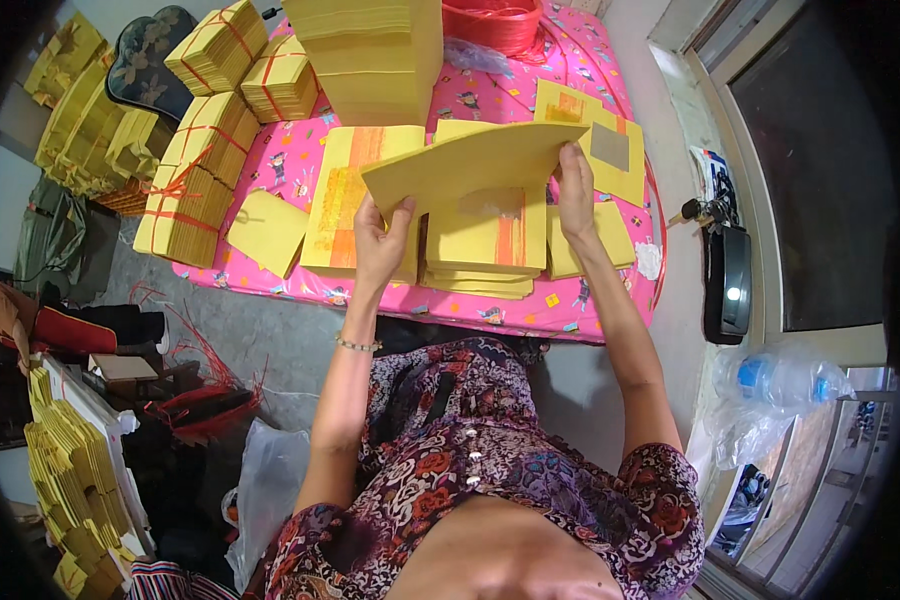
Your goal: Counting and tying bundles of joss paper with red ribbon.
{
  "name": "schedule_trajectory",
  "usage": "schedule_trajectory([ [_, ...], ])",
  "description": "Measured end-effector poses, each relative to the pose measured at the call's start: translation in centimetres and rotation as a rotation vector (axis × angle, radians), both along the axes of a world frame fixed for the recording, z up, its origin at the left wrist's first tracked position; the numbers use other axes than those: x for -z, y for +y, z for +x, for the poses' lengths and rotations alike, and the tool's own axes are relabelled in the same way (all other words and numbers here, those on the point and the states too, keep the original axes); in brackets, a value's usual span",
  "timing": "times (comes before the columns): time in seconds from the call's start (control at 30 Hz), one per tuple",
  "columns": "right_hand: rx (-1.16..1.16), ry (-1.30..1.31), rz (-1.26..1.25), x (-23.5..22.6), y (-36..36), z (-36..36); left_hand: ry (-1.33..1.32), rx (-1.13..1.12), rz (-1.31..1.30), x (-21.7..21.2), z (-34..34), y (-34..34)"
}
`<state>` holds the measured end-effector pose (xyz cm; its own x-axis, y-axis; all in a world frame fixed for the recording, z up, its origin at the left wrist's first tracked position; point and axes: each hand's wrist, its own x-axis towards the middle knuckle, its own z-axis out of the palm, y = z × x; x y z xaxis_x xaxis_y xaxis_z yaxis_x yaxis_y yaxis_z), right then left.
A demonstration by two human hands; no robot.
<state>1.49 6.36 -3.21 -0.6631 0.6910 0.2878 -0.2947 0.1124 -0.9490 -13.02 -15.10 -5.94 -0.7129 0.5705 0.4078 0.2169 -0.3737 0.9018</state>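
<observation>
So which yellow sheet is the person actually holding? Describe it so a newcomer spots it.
Start at the pink patterned table. Above its front stacks, the left hand and right hand lift one plain yellow sheet. Unlike its neighbours, it is raised, tilted, not lying flat.

A large sheet of plain yellow paper [460, 160] is held up above the surface, tilted so its far right corner rises and its near left corner dips. The left hand [380, 245] pinches its lower left corner, and the right hand [575, 190] grips its right edge. The sheet bows slightly between the two holds. Directly beneath it lies a low stack of yellow paper sheets with orange and silver printed patches [485, 250], flat on the pink patterned surface [290, 160], its edges roughly squared.
</observation>
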Motion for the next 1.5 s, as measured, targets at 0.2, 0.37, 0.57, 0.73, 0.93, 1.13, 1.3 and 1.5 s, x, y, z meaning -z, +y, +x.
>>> schedule_trajectory([
  [0.2, 0.066, -0.008, -0.043, -0.2, -0.6, 0.5, -0.035, 0.001, 0.034, 0.3, 0.5, 0.4],
  [0.37, 0.18, 0.11, 0.111, 0.0, -1.1, -0.2, -0.039, 0.007, 0.009, 0.1, 0.5, 0.5],
  [0.57, 0.023, 0.091, -0.091, -0.1, -0.4, -0.2, -0.109, 0.212, 0.057, -2.3, 1.5, 1.5],
  [0.73, -0.204, -0.042, -0.323, -2.2, -5.1, -0.5, -0.225, 0.49, 0.031, -3.8, 3.8, 3.8],
  [0.93, -0.19, -0.247, -0.412, -3.3, -6.5, 0.7, -0.278, 0.568, -0.03, -3.8, 4.4, 4.7],
  [1.13, -0.186, -0.01, -0.32, -2.2, -3.7, 1.5, -0.276, 0.451, 0.063, -3.8, 3.8, 5.0],
  [1.3, -0.175, -0.038, 0.274, -1.7, -3.6, 3.6, -0.072, 0.241, 0.09, -1.9, 3.4, 5.3],
  [1.5, -0.043, -0.291, 0.416, -1.3, -4.6, 4.0, -0.106, 0.195, 0.095, -2.0, 4.7, 5.1],
])
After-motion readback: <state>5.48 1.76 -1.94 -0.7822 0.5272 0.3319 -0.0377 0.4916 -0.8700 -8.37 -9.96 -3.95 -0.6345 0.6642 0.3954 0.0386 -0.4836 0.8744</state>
